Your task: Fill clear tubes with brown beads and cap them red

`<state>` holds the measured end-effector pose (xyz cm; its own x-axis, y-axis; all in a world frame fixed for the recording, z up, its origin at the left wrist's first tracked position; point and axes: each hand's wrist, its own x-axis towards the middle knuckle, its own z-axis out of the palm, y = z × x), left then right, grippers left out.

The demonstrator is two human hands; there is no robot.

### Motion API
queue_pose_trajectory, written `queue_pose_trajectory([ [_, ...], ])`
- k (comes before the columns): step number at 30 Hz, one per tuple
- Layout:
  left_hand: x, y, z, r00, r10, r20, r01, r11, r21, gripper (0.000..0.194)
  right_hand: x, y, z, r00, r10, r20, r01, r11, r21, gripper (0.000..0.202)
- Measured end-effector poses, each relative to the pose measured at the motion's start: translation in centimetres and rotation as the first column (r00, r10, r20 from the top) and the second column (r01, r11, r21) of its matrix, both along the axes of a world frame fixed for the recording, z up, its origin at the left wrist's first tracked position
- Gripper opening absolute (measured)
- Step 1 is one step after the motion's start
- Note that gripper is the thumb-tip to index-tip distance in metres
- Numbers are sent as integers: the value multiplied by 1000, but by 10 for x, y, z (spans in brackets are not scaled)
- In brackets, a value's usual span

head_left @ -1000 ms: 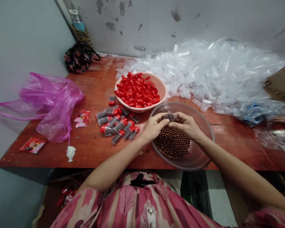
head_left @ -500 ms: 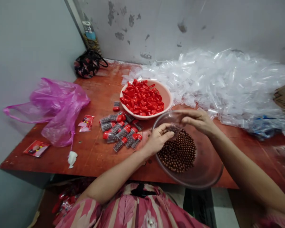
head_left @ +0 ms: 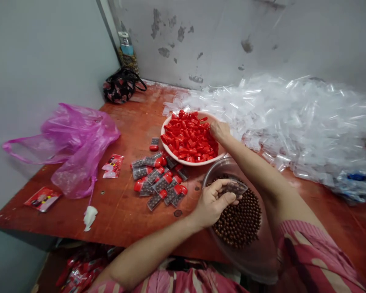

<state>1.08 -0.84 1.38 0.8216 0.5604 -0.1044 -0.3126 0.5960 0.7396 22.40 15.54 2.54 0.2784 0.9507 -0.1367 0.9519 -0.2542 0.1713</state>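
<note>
I saw the small clear plastic tube filled with brown beads [head_left: 236, 188] pinched between the thumb and fingers of the left hand [head_left: 212, 203], held tilted over the clear plastic bowl of brown beads [head_left: 240, 219] at the near edge of the red-brown wooden table [head_left: 122, 211]. The left hand was closed around that tube, its open end pointing right. The right hand [head_left: 219, 131] was well apart from it, stretched forward to the far rim of the pink bowl of red plastic caps [head_left: 190, 138], fingers curled down among the caps; I could not tell whether they had closed on one. The pink bowl sat just beyond the clear one, nearly touching it. To the left of both lay a cluster of filled tubes with red caps [head_left: 160, 181], flat on the table. Behind and to the right spread a large heap of empty clear plastic tubes [head_left: 293, 118]. Farther left lay a crumpled pink plastic bag [head_left: 76, 142], with two small red printed packets [head_left: 112, 166] near it. A dark patterned handbag [head_left: 123, 86] stood in the far corner against the wall.
</note>
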Motion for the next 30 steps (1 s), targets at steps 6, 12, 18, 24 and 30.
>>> queue_pose_trajectory([
  [6, 0, -1, -4, 1000, 14, 14, -14, 999, 37, 44, -5, 8, -14, 996, -12, 85, 9, 999, 43, 40],
  [12, 1, -3, -6, 997, 74, 5, -74, 991, 108, 40, -4, -1, -8, 995, 70, 66, -75, 995, 66, 37],
  [18, 2, -3, -12, 989, 143, -44, -135, 978, 157, 40, 7, -50, 21, 967, 32, -252, 42, 958, 283, 38],
  [24, 5, -2, -9, 976, 197, -97, -164, 948, 272, 34, -10, -180, 53, 409, 357, -839, 169, 874, 455, 30],
  [30, 4, 0, -3, 958, 232, -168, -106, 832, 544, 29, -29, -242, 56, 537, 460, -708, -48, 854, 518, 33],
])
